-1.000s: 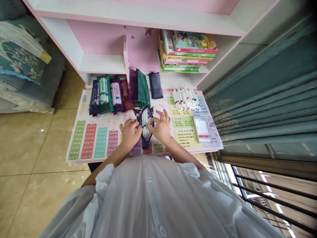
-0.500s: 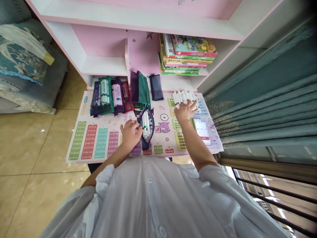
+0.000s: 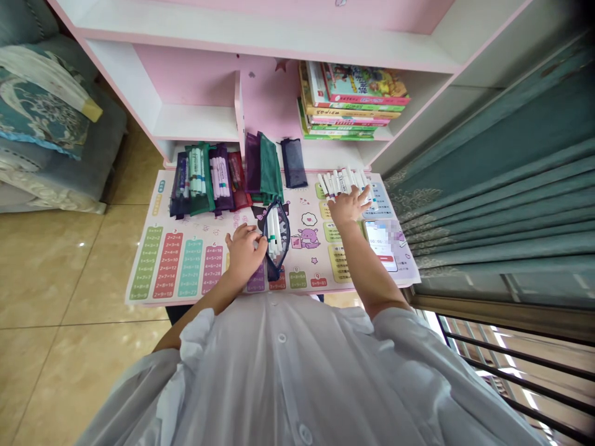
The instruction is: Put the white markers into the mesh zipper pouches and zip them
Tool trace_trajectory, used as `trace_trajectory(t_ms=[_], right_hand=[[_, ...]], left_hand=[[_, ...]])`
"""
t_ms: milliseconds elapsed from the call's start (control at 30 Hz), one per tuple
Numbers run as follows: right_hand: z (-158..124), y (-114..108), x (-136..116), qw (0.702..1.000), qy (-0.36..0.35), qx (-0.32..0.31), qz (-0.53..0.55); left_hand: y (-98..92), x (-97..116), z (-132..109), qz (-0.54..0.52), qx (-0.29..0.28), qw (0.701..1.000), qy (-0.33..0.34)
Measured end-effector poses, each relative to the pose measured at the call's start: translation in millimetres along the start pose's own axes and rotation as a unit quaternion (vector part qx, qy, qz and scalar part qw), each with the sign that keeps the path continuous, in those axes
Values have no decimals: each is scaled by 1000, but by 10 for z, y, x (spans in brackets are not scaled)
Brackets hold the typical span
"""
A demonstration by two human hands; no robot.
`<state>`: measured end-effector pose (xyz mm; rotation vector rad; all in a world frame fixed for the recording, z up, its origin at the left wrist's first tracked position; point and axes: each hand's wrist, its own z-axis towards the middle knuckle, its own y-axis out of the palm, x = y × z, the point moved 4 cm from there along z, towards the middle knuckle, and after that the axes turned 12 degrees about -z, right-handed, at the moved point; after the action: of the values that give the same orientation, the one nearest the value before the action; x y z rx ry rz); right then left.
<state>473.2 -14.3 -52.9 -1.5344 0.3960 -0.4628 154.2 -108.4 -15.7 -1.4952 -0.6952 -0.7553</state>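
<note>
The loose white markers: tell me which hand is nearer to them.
Right. The right hand lies over the loose white markers, while the left hand is farther off to their left, beside the open mesh pouch.

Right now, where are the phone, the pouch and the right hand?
phone (image 3: 377,246), head view, on its screen.
pouch (image 3: 288,236), head view, on its dark rim.
right hand (image 3: 349,205), head view, on its back.

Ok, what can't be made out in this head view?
- Black-framed smartphone on the printed mat: its screen is pixelated, so the text is unreadable.
- White plastic marker pens: the spread right hand covers some, so they can't be counted.
- Dark mesh zip pouch: the left hand hides its left edge.
</note>
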Motion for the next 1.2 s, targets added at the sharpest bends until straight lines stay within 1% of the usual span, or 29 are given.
trace_trajectory(t_ms=[100, 200, 333, 400, 467, 567, 633, 700, 800, 1000, 1200], right_hand=[[-57, -59, 2, 1000, -1, 20, 15], [-202, -140, -15, 996, -9, 78, 44], [-585, -262, -99, 985, -24, 149, 89], [-843, -328, -189, 977, -61, 166, 124], [-1114, -392, -293, 967, -105, 163, 164], [-1471, -478, -429, 956, -152, 149, 203], [-1642, -514, -501, 951, -175, 138, 213], [-1750, -522, -561, 950, -191, 124, 214], [-1824, -500, -632, 951, -200, 106, 212], [-1876, -446, -753, 958, -206, 69, 187], [-1899, -396, -837, 959, -222, 61, 167]], left_hand=[[1, 2, 0, -1, 0, 1000, 0], [1, 1, 2, -2, 2, 1000, 0], [5, -1, 4, -2, 3, 1000, 4], [7, -7, 5, 0, 7, 1000, 4], [12, -12, 7, 3, 9, 1000, 4], [15, -8, 10, 5, 13, 1000, 6], [11, 3, 10, 6, 16, 1000, 7], [6, 17, 7, 5, 16, 1000, 6], [-3, 31, 2, 0, 14, 1000, 5], [-2, 23, 0, 7, 15, 1000, 3], [20, 15, 4, 10, 14, 1000, 6]])
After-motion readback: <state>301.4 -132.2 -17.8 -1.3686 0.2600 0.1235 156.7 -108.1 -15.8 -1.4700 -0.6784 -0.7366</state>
